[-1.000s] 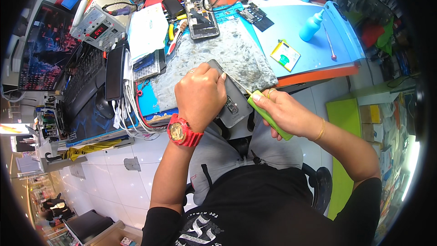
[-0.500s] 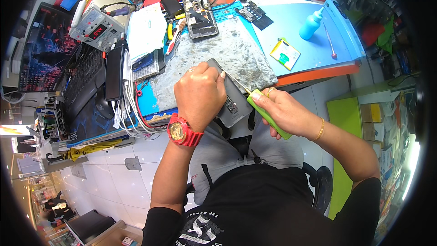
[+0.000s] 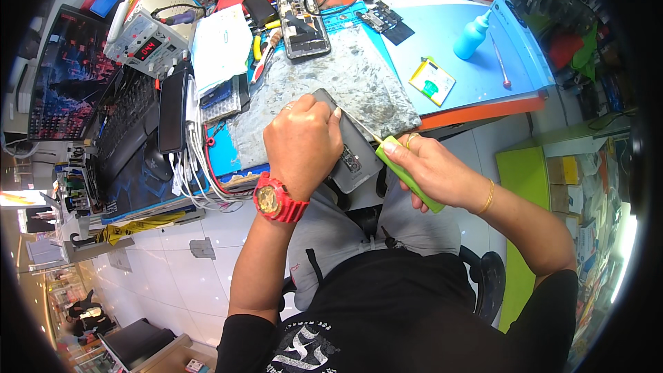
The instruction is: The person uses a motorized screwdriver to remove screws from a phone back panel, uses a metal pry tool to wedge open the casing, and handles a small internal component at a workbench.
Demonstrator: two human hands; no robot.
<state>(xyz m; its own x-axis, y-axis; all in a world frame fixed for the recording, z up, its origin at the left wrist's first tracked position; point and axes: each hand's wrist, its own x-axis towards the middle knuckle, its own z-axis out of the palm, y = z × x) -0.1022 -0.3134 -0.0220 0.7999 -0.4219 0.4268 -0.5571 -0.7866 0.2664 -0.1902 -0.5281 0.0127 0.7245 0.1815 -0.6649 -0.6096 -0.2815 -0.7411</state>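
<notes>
A dark grey phone back cover or phone (image 3: 360, 155), its camera cutout toward me, lies tilted at the near edge of the work mat. My left hand (image 3: 302, 139) is closed around its left side, thumb resting on the upper surface. In my right hand (image 3: 442, 173) is the green handle of a thin-bladed tool (image 3: 414, 178). Its slim metal shaft runs up and left along the right edge of the phone, the tip close to my left thumb. Whether the tip sits inside the seam is too small to tell.
Beyond the stained grey mat (image 3: 373, 72) lies an opened phone (image 3: 304, 27). Pliers (image 3: 266, 59) are to its left. A battery (image 3: 433, 81) and blue bottle (image 3: 472, 38) stand on the blue mat. White cables (image 3: 197, 159) hang at the left, beside a power supply (image 3: 146, 45).
</notes>
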